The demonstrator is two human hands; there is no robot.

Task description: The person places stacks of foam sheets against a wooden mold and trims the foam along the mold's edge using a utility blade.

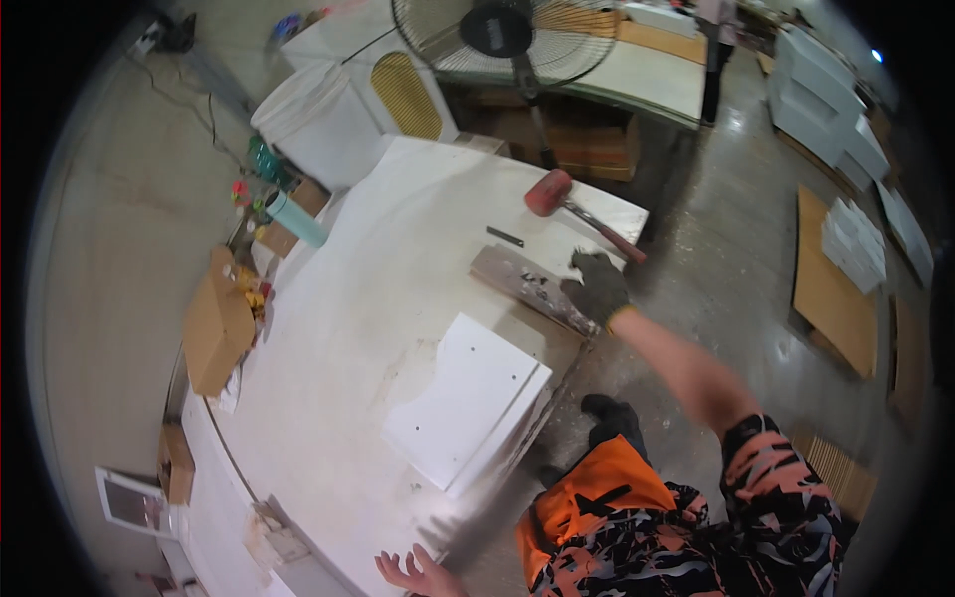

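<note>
My right hand (601,286), in a grey glove with a yellowish cuff, is over the right end of a long, worn greyish board (517,282). Its thumb and forefinger are apart, with a gap between them. Small dark pieces (537,280) lie on the board beside the thumb. Just beyond the fingers rests a red-headed mallet (549,193), its handle pointing toward the table's right edge. A short dark flat strip (505,237) lies left of it. My left hand (418,574), bare with fingers spread, is empty below a white panel piece (468,398) with small holes.
A standing fan (497,35) and a white bucket (313,109) are beyond the white table (338,348). A light-blue bottle (295,219) and an open carton (219,323) line its left side. Cardboard sheets (831,289) lie on the floor at right; a person (718,50) stands far back.
</note>
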